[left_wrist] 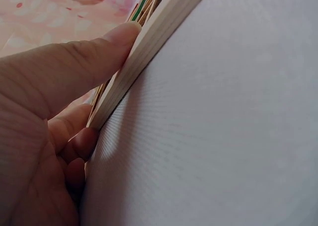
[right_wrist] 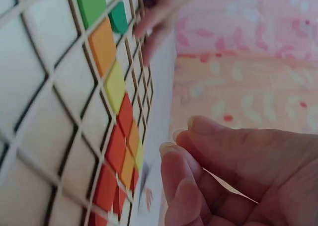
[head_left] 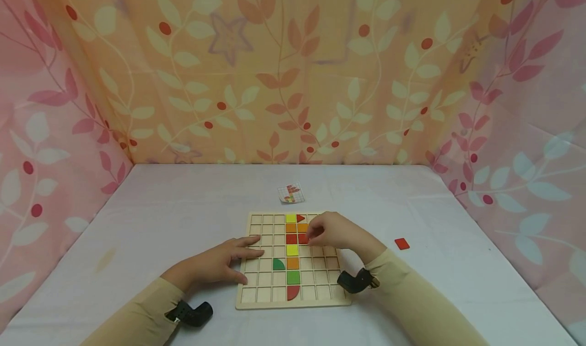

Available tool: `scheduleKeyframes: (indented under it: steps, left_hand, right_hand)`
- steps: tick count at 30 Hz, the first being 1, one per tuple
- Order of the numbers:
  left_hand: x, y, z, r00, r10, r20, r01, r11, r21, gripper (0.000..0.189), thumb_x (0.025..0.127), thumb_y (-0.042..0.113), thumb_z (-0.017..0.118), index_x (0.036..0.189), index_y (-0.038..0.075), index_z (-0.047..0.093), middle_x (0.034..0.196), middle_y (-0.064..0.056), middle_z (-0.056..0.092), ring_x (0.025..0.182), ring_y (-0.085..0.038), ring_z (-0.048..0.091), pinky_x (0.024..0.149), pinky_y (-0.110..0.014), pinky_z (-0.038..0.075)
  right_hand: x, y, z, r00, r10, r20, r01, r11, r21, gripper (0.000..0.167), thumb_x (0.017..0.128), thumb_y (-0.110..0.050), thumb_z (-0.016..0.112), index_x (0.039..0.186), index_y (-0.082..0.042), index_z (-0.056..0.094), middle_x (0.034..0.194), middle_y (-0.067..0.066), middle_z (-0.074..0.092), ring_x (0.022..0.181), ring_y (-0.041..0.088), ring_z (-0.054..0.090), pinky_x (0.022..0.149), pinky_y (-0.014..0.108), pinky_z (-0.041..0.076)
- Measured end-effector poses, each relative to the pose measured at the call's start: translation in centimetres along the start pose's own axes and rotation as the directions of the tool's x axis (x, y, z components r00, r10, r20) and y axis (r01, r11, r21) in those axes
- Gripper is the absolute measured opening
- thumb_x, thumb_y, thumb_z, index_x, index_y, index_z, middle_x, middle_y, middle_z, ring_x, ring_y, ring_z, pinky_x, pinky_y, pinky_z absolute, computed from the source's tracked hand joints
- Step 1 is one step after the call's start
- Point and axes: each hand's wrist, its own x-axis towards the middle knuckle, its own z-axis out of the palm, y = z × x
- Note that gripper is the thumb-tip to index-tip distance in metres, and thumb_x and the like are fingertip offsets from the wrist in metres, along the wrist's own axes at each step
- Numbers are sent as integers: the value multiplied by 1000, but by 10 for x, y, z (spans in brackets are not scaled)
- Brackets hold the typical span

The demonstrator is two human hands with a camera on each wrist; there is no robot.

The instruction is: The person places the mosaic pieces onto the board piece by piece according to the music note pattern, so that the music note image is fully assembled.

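Observation:
A wooden grid board (head_left: 263, 296) lies on the table, bearing a column of coloured tiles. Among them are a yellow square tile (head_left: 292, 250), a green square tile (head_left: 293, 278) and a red quarter-round tile (head_left: 293, 292). A green quarter-round tile (head_left: 278, 264) sits left of the column. My left hand (head_left: 215, 262) rests on the board's left side with spread fingers; in the left wrist view its thumb (left_wrist: 84, 69) touches the rim. Over the upper right cells is my right hand (head_left: 336, 231), fingers bent beside a red square tile (head_left: 302, 239). Nothing shows between its fingertips (right_wrist: 198, 125).
A small pattern card (head_left: 291, 193) lies beyond the board's far edge. One loose red tile (head_left: 402, 243) is on the white cloth (head_left: 389, 193) to the right. Patterned fabric (head_left: 293, 81) stands around the back and sides. My right hand hides some cells.

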Motion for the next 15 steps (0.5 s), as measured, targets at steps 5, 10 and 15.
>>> scheduleKeyframes:
  steps: [5, 10, 15]
  left_hand:
    - [0, 0, 0, 1000, -8, -5, 8, 1000, -4, 67, 73, 45, 70, 134, 28, 47, 151, 1, 19, 138, -31, 13, 104, -57, 15]
    - [0, -1, 0, 1000, -3, -4, 3, 1000, 0, 67, 74, 44, 70, 134, 28, 47, 151, 1, 19, 138, -31, 13, 104, -57, 16]
    - [0, -1, 1, 1000, -1, -3, 1, 1000, 7, 67, 73, 45, 70, 134, 28, 47, 151, 1, 19, 137, -30, 13, 104, -57, 16]
  right_hand:
    - [-13, 21, -17, 995, 88, -41, -86, 996, 31, 3, 80, -11, 70, 83, -10, 69, 72, -3, 60, 69, 14, 52, 62, 27, 46]
    - [-28, 42, -31, 984, 164, -63, -162, 986, 42, 6, 80, -10, 69, 86, -9, 69, 71, -1, 59, 67, 15, 52, 60, 28, 45]
    - [-46, 65, -42, 973, 216, -78, -211, 975, 68, 8, 80, -10, 68, 88, -8, 69, 71, 0, 59, 67, 16, 52, 61, 30, 46]
